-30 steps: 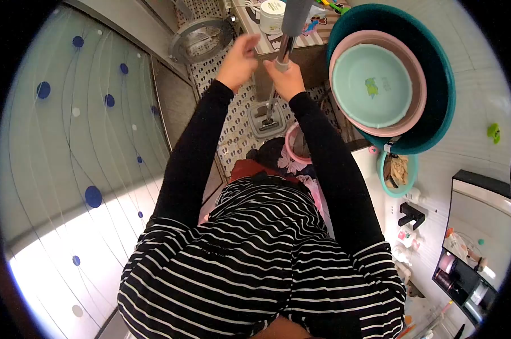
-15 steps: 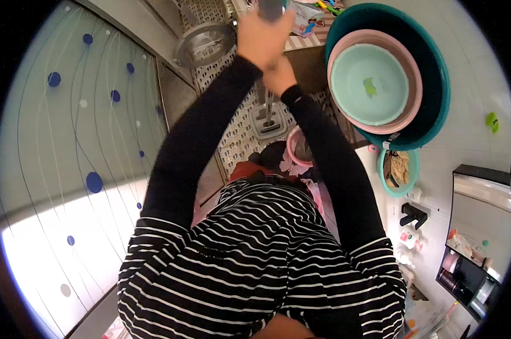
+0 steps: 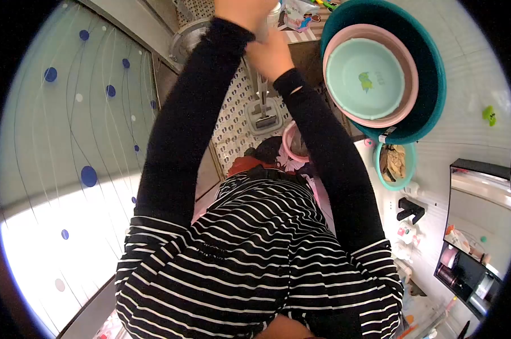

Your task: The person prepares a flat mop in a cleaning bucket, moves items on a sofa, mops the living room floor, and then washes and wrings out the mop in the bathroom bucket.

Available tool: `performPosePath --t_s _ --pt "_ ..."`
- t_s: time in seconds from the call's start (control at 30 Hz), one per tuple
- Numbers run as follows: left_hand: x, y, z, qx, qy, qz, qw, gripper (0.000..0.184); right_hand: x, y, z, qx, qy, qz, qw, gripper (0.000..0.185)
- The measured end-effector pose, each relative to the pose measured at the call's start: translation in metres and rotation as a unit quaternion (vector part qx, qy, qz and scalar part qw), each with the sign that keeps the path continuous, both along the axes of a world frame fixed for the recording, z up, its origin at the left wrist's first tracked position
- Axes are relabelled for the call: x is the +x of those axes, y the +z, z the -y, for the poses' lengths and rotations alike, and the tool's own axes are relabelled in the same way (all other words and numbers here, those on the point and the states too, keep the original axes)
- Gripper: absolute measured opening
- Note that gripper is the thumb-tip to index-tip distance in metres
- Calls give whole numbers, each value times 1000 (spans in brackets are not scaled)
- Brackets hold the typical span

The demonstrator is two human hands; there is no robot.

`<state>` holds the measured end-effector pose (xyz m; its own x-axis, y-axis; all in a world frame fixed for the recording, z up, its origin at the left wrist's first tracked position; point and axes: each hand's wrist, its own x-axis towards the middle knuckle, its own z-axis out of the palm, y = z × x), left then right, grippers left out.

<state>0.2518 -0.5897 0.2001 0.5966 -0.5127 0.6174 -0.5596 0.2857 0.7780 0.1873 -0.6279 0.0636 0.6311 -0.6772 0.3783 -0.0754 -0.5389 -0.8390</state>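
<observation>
A grey mop pole runs down from my hands to a mop head in a square grey bucket on the floor. My right hand is wrapped round the pole. Above it, at the top edge of the view, my left hand is closed on the pole's upper part, its fingers partly cut off by the frame.
Nested green, pink and mint basins hang at the right. Below them is a small basin with brown cloth. A pink tub stands near my legs. Glass door on the left; mirror on the right.
The hand on the left side came in from beside the pole, closed on it and moved up to the top edge. The other hand rose slightly, still on the pole.
</observation>
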Motion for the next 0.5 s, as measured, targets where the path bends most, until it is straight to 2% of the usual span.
performPosePath --t_s 0.03,0.1,0.17,0.27,0.33,0.4,0.47,0.5 --pt "-5 -20 3 -23 14 -10 1000 23 -2 -14 -5 20 1 32 999 21" --pt "4 -83 13 -38 14 39 998 27 1 -68 -1 -14 18 100 995 18" --pt "-7 -114 5 28 -17 -72 997 25 -7 -111 0 -4 -2 11 1000 19" --pt "-19 -158 -3 108 -6 -89 990 19 -17 -153 -3 -52 -22 -37 998 21" --pt "-18 -163 -4 128 -30 -105 986 19 -15 -163 -2 -20 -26 -18 999 23" --pt "-17 -159 -4 111 -35 -96 989 21 -14 -169 5 -62 -11 -11 998 24" --pt "-13 -130 -2 58 -23 -60 996 25 -12 -145 12 -82 8 -10 997 25" --pt "-8 -111 5 27 -19 -39 999 28 -9 -111 15 -64 16 -35 997 26"
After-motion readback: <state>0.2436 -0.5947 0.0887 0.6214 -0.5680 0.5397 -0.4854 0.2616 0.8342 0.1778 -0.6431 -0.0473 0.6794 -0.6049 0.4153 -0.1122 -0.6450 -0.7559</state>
